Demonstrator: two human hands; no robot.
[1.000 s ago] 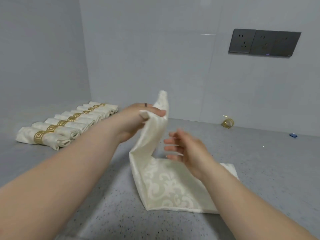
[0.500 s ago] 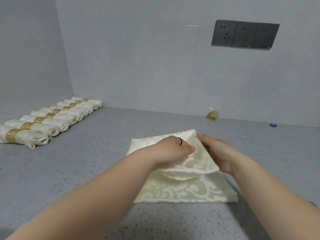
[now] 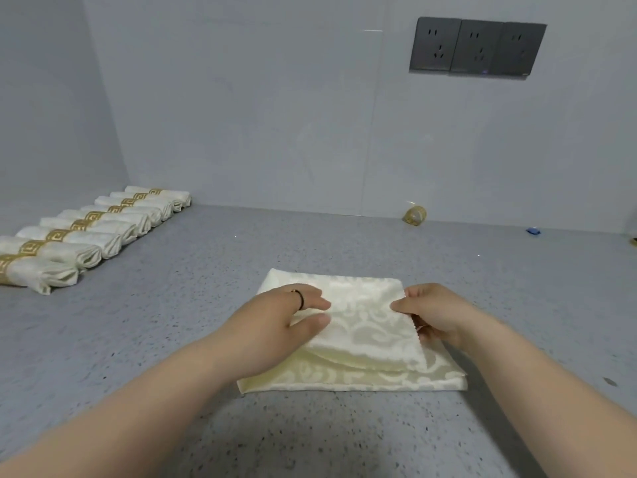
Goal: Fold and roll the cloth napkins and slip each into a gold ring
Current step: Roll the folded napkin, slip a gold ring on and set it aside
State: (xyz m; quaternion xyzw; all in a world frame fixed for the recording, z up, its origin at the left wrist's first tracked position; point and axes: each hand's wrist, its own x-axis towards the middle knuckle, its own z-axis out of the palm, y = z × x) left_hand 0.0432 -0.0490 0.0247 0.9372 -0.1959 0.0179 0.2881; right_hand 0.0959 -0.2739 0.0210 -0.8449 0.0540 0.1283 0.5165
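Folding step: left hand (image 3: 289,319) presses napkin (image 3: 362,326) with flat fingers; right hand (image 3: 434,315) pinches its right edge. Next, probably rolling, then far gold ring (image 3: 414,215).

A folded napkin (image 3: 362,326) lay flat on the bench (image 3: 172,322), in the middle and near the person. The left hand (image 3: 279,322) rested on its left side, and the right hand (image 3: 434,313) was at its right edge. A row of rolled napkins (image 3: 96,229) sat far left. A loose ring (image 3: 414,215) stood behind, beside the wall (image 3: 275,115).
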